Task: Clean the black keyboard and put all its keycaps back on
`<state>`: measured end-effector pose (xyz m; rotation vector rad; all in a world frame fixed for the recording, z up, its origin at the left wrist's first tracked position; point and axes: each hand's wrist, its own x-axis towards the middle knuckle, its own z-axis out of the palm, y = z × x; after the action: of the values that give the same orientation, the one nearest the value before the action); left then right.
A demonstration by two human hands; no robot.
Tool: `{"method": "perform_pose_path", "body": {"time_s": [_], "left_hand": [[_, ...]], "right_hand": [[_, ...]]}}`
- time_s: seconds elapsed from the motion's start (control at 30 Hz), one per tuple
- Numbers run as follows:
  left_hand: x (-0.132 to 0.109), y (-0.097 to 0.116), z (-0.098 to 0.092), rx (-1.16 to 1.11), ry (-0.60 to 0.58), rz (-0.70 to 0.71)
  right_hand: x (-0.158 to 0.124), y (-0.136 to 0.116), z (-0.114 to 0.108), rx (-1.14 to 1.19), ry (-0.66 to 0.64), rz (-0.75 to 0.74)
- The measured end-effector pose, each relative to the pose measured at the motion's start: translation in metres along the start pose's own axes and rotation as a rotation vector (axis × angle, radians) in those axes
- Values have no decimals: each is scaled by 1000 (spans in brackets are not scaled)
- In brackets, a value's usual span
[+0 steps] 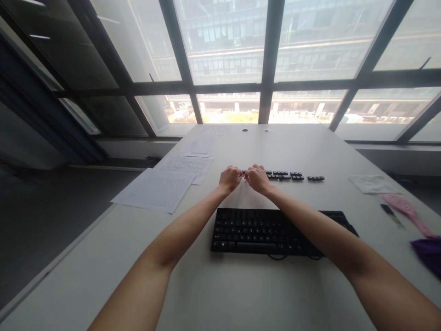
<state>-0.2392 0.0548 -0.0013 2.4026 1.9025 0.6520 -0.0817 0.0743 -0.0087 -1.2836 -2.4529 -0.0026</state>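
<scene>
My left hand (230, 178) and my right hand (257, 178) are close together beyond the keyboard, both with fingers pinched. Small black bits, which look like keycaps (244, 172), show between the fingertips; whether they are held or lie on the table I cannot make out. To the right of my right hand runs a row of loose black keycaps (280, 175), set in small groups, with a separate group (316, 178) at the right end. Nearer to me lies a black keyboard (255, 232), partly covered by my right forearm.
Printed paper sheets (155, 188) lie along the left of the white table (193, 285). On the right are a white cloth (374, 184), a pink hairbrush (403, 207), a small black-handled brush (391, 214) and a purple item (427, 253). Windows (220, 41) rise behind the table.
</scene>
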Motion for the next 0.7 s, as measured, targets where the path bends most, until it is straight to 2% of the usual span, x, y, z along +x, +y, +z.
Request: {"method": "perform_pose_path", "body": {"time_s": [0.1, 0.2, 0.27, 0.4, 0.5, 0.7], "left_hand": [[-19, -3, -20, -54, 40, -23], [-55, -7, -43, -271, 45, -12], [-84, -9, -56, -412, -5, 32], [-129, -12, -71, -581, -146, 45], [-143, -12, -72, -628, -188, 53], [-147, -13, -66, -580, -191, 111]], "right_hand": [[-19, -11, -9, 74, 64, 4], [-52, -28, -19, 336, 156, 0], [-76, -44, -25, 509, 163, 3], [-111, -74, -31, 699, 73, 8], [-120, -86, -28, 757, 31, 16], [-122, -88, -22, 749, 10, 15]]}}
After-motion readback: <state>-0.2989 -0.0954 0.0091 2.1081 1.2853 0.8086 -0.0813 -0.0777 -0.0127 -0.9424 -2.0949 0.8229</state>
